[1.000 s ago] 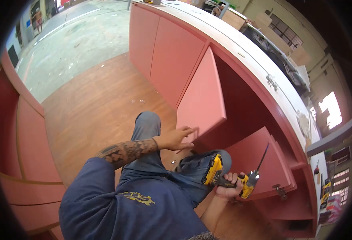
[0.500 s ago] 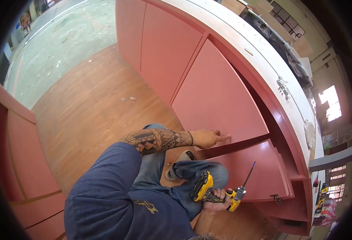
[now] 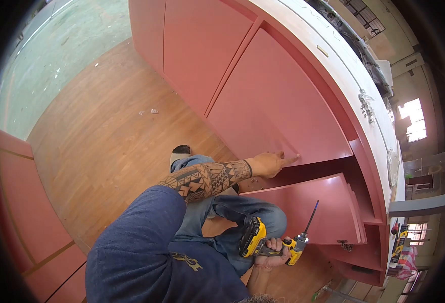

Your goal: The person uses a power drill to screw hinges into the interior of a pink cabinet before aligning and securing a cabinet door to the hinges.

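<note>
My left hand [image 3: 268,164], at the end of a tattooed forearm, reaches across to a pink cabinet door [image 3: 283,101]. Its index finger is stretched out against the door's face near the edge, the other fingers looser, and it holds nothing. The door sits almost flush with the frame. In my right hand [image 3: 273,256] is a yellow and black cordless impact driver [image 3: 295,249], fingers wrapped round its grip, its long thin bit pointing up and right. Beyond the driver, a second pink door [image 3: 313,207] stands ajar, with a metal hinge [image 3: 344,246] on its edge.
The white countertop [image 3: 333,55] curves above the doors, with small metal hardware [image 3: 366,106] lying on it. Wood-look flooring [image 3: 106,111] spreads to the left, bearing small scraps [image 3: 154,111]. Another pink cabinet [image 3: 35,197] stands at far left. A level-like yellow tool [image 3: 400,242] is at right.
The door under my left hand has swung inward, and the gap along its upper edge has closed up. The view has shifted slightly; my right hand still holds the impact driver.
</note>
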{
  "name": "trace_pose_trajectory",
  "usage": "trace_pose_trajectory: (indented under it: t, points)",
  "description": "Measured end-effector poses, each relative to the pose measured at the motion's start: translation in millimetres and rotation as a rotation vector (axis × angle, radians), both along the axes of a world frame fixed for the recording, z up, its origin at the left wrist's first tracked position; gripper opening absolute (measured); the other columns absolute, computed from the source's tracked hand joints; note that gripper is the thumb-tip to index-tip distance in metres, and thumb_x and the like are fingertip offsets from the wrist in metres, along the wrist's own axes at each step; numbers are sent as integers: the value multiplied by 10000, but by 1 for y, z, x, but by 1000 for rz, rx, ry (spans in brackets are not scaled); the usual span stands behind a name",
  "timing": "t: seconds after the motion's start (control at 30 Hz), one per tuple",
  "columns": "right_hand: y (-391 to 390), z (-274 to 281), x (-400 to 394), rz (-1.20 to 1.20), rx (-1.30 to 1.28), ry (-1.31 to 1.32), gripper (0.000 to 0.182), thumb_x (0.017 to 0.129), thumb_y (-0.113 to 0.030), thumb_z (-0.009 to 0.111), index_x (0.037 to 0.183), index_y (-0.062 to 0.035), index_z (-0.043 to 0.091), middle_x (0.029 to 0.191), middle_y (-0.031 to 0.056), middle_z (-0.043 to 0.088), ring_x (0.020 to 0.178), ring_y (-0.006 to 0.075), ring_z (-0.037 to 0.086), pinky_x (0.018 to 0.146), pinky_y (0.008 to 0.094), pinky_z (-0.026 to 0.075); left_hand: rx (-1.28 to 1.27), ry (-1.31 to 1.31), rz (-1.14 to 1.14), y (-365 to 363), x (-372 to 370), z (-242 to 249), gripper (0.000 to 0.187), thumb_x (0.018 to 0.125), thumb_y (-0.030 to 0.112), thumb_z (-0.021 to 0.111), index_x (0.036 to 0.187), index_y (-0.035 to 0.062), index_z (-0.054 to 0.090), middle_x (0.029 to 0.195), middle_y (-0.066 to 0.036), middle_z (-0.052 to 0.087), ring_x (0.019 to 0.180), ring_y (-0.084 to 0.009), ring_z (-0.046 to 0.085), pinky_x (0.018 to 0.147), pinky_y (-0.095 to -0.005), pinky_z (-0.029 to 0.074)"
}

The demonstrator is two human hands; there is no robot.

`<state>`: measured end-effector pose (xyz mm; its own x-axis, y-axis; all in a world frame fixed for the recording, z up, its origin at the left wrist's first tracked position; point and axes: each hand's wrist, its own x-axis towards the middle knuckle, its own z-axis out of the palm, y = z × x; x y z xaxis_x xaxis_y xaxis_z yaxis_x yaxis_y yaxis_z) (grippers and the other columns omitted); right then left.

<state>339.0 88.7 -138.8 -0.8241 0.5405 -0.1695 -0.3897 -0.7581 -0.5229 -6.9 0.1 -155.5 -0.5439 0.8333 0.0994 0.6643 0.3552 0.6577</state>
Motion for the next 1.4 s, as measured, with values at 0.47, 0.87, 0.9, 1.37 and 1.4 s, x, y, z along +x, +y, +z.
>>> trace_pose_trajectory:
  t: [0.47,0.87,0.9,1.37,1.4]
  points:
    - [4,-3,2,13,-9,0,332,932,-205,615,1249,-108,601,741,19,544,710,149,540,722,348,524,-4,-53,73,11,-9,-1,829,1003,111,514,1706,289,111,1451,-311,524,1138,-455,677,1016,-546,517]
    - [0,2,-2,21,-18,17,328,940,-190,626,1247,-78,602,764,31,530,736,161,543,736,341,533,-10,-121,45,5,-11,-2,720,1037,198,514,1689,190,208,1461,-312,519,1175,-461,658,1008,-576,514]
    - [-2,3,-2,23,-27,24,329,938,-192,626,1246,-80,601,766,25,522,740,160,543,739,339,536,-1,-126,51,2,-12,-1,730,1021,200,538,1681,185,225,1438,-334,527,1158,-481,657,1007,-563,526]
    - [-4,4,-2,-1,-44,-19,338,919,-231,656,1231,-116,598,757,-5,467,737,146,478,745,327,482,365,-11,157,-17,-17,29,582,1010,126,528,1585,151,442,1378,-292,574,1134,-489,660,999,-519,553]
    - [-3,3,-1,2,-50,-17,328,915,-228,656,1222,-121,607,758,-5,482,741,147,487,745,327,482,458,-5,138,-19,-17,43,566,991,135,574,1551,140,489,1373,-260,568,1189,-460,636,995,-505,560]
